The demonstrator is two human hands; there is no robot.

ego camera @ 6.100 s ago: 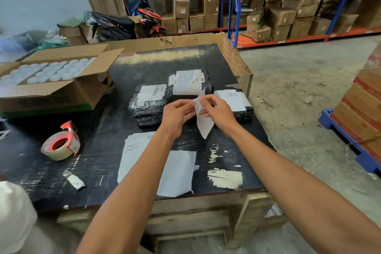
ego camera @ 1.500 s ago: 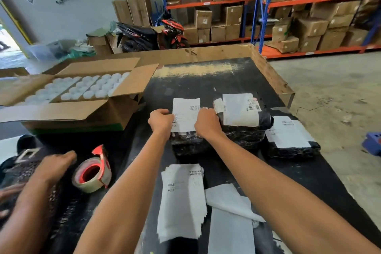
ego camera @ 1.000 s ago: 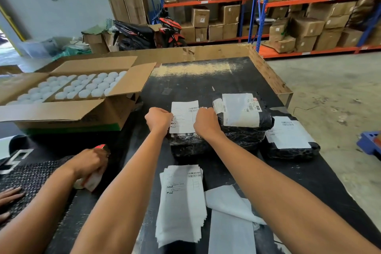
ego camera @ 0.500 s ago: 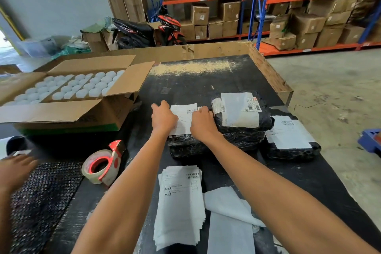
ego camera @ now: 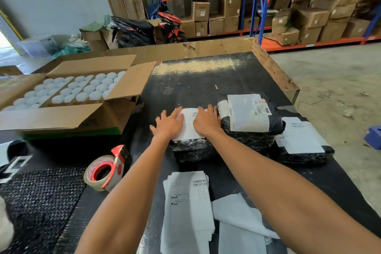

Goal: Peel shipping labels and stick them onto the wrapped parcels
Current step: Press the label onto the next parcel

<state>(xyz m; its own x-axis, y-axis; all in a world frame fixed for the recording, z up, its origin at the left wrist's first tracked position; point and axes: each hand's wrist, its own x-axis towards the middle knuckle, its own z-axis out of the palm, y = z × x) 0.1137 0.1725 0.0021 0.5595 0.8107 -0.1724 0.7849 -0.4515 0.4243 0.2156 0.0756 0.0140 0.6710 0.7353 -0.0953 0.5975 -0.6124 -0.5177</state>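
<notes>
A tape roll [ego camera: 105, 173] and label stack [ego camera: 188, 202] lie near; both hands, left hand [ego camera: 169, 123] and right hand [ego camera: 207, 122], press flat and open, grasping nothing, on the label [ego camera: 189, 123] atop the parcel [ego camera: 193, 149].

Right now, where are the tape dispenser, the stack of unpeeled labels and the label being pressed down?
tape dispenser [ego camera: 104, 173]: head view, on the tape roll's side.
stack of unpeeled labels [ego camera: 188, 202]: head view, middle of top sheet.
label being pressed down [ego camera: 189, 125]: head view, strip showing between the hands.
</notes>
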